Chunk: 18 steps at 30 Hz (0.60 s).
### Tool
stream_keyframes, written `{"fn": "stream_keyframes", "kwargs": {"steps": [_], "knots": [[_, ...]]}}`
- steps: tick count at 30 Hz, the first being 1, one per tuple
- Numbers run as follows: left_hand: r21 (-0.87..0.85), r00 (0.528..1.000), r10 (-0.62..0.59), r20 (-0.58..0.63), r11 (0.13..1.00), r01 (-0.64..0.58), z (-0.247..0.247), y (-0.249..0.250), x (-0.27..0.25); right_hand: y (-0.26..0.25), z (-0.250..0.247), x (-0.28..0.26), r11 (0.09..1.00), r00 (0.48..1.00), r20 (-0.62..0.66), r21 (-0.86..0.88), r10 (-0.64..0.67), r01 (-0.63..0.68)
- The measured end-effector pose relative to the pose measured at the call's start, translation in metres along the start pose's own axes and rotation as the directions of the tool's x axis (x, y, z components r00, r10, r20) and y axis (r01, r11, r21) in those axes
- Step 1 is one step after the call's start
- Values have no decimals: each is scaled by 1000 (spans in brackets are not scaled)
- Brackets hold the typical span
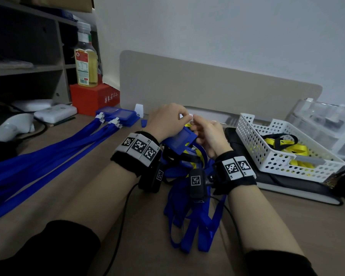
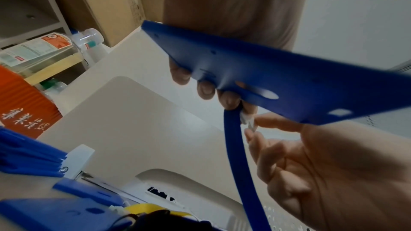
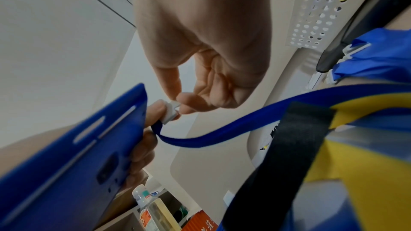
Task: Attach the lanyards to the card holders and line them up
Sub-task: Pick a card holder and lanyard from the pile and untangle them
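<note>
Lanyards (image 1: 48, 154) in blue lie stretched out in rows across the left of the counter (image 1: 72, 196), their white clips at the far end meeting a stack of blue card holders (image 1: 118, 116), and behind those sits a red box (image 1: 92, 98) with a bottle (image 1: 86, 62) standing on it! Moving in to the centre, the left hand (image 1: 165, 121) is up above the counter, its grip curled around a blue card holder (image 1: 180, 139) while its fingertips (image 2: 229, 100) also pin the end of a blue lanyard strap (image 2: 239, 164) right at the holder's slotted edge. Just beside it, touching at the same spot, the right hand (image 1: 207, 134) has a narrow grip, thumb and forefinger pinching the white clip (image 3: 171, 113) at the end of that strap, and the clip sits right next to the holder's edge, not clearly through the slot. Below both wrists a loose tangle of blue lanyards (image 1: 193, 222) spills toward the near edge of the counter, with a bit of yellow strap mixed in under the hands. Over on the right, a white perforated basket (image 1: 245, 128) holds yellow lanyards (image 1: 287, 146), resting on a dark flat pad
</note>
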<state>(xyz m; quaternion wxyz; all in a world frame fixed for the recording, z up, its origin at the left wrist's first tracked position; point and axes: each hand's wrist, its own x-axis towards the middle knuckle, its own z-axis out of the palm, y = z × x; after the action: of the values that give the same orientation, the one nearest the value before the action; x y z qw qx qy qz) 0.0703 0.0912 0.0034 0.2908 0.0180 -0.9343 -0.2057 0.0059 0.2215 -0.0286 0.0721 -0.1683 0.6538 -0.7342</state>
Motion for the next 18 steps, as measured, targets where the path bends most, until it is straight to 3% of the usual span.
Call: {"fn": "stream_keyframes", "kwargs": {"steps": [5, 12, 16, 18], "knots": [[-114, 1000, -3, 11, 993, 4, 2, -3, 1, -3, 0, -1, 995, 999, 32, 99, -32, 28], [-397, 978, -84, 193, 905, 157, 9, 1, 2, -4, 0, -4, 987, 992, 72, 131, -99, 89], [-480, 962, -134, 236, 845, 236, 6, 2, 1, -2, -1, -3, 989, 990, 105, 118, -100, 87], [-461, 964, -134, 228, 858, 228, 6, 2, 0, -4, 1, -4, 989, 993, 85, 130, -84, 72]]}}
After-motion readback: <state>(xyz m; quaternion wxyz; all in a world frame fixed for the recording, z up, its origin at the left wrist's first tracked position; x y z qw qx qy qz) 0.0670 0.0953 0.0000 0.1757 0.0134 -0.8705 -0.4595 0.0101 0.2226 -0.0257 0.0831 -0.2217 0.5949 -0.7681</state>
